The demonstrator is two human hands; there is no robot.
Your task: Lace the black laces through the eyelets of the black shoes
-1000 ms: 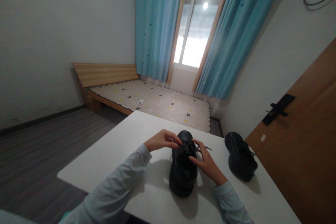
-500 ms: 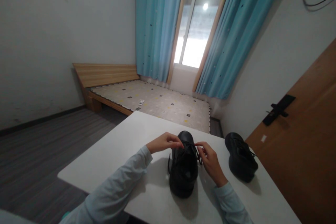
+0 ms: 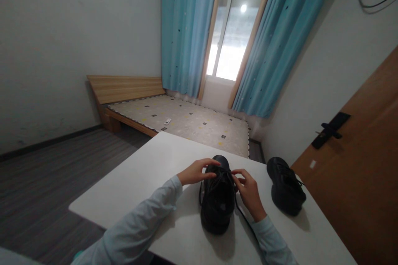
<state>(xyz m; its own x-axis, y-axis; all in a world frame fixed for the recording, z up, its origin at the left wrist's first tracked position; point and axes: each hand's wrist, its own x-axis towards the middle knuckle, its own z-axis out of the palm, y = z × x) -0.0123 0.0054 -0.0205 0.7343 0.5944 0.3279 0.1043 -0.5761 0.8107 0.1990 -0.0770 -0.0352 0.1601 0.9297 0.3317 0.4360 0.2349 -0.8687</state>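
A black lace-up shoe [image 3: 217, 211] stands on the white table, its heel toward me and its toe toward the window. Over the left side of its laces lies my left hand [image 3: 196, 172], thumb and fingers apart, touching the shoe. My right hand [image 3: 248, 190] is at the right edge of the lacing, fingertips pinched on a black shoelace [image 3: 243, 213]. The lace trails down the table toward my right sleeve. Another loose lace end hangs at the shoe's left side. Farther right stands a second black shoe [image 3: 286, 188], which neither hand touches.
The white table [image 3: 137, 182] reaches toward a bed [image 3: 186, 112] with a patterned mattress, where a small white object [image 3: 168, 121] lies. A wooden door [image 3: 357, 165] with a black handle is on the right. Blue curtains [image 3: 189, 29] flank the window.
My left thumb and fingers have spread apart and shifted slightly right over the shoe. By my right hand, the shoelace now lies stretched along the table toward my sleeve. Both shoes stay put.
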